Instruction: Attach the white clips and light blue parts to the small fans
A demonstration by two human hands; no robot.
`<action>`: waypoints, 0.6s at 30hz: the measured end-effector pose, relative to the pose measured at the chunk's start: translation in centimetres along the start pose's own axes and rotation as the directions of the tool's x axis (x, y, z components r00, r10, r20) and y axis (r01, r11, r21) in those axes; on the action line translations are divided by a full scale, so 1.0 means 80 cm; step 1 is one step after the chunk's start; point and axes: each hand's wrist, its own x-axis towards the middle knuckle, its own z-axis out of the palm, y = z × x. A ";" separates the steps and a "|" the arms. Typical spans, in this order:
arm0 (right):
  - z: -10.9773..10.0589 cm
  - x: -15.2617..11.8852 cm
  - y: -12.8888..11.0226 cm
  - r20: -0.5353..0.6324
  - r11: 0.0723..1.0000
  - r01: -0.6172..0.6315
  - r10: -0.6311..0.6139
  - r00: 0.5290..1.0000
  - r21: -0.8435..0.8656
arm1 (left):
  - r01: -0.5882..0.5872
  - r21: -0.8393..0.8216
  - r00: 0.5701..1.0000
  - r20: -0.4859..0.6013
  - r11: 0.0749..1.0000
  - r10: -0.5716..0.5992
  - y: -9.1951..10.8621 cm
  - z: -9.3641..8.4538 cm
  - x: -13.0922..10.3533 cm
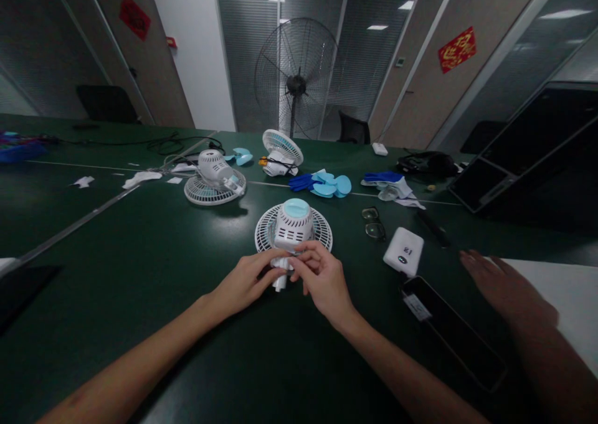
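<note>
A small white fan [294, 221] lies grille-down on the dark green table, its motor housing with a light blue cap facing up. At its near side a white clip or bracket part [280, 273] sticks out toward me. My left hand [250, 281] pinches this bracket from the left, thumb and fingers around it. My right hand [322, 277] is closed at the bracket's right side, thumb and fingertips pressed together close to the fan's base. What the right fingertips hold, if anything, is too small to make out.
Another fan [215, 178] lies left behind, a third [280, 153] farther back. Blue blades [331, 186], gloves [385, 184], glasses [374, 223], a white power bank [404, 251] and a black phone [453, 330] lie around. Another person's hand [509, 287] rests at right.
</note>
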 end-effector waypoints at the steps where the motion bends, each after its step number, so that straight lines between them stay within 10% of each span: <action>1: 0.002 -0.001 -0.001 -0.010 0.997 -0.065 0.065 0.998 0.052 | 0.003 0.004 1.000 0.006 1.000 -0.003 0.000 0.000 0.000; 5: -0.015 -0.004 0.004 0.013 0.948 0.243 -0.245 0.969 -0.208 | -0.018 -0.005 1.000 -0.003 1.000 0.018 0.000 -0.001 -0.001; 8: -0.036 0.000 0.014 0.297 0.682 0.618 -0.542 0.786 -0.392 | -0.027 -0.019 1.000 -0.009 0.999 0.027 -0.001 -0.001 -0.001; 18: -0.045 0.003 0.021 0.380 0.470 0.707 -0.614 0.692 -0.528 | -0.017 -0.048 1.000 0.021 0.999 0.018 -0.006 0.000 -0.001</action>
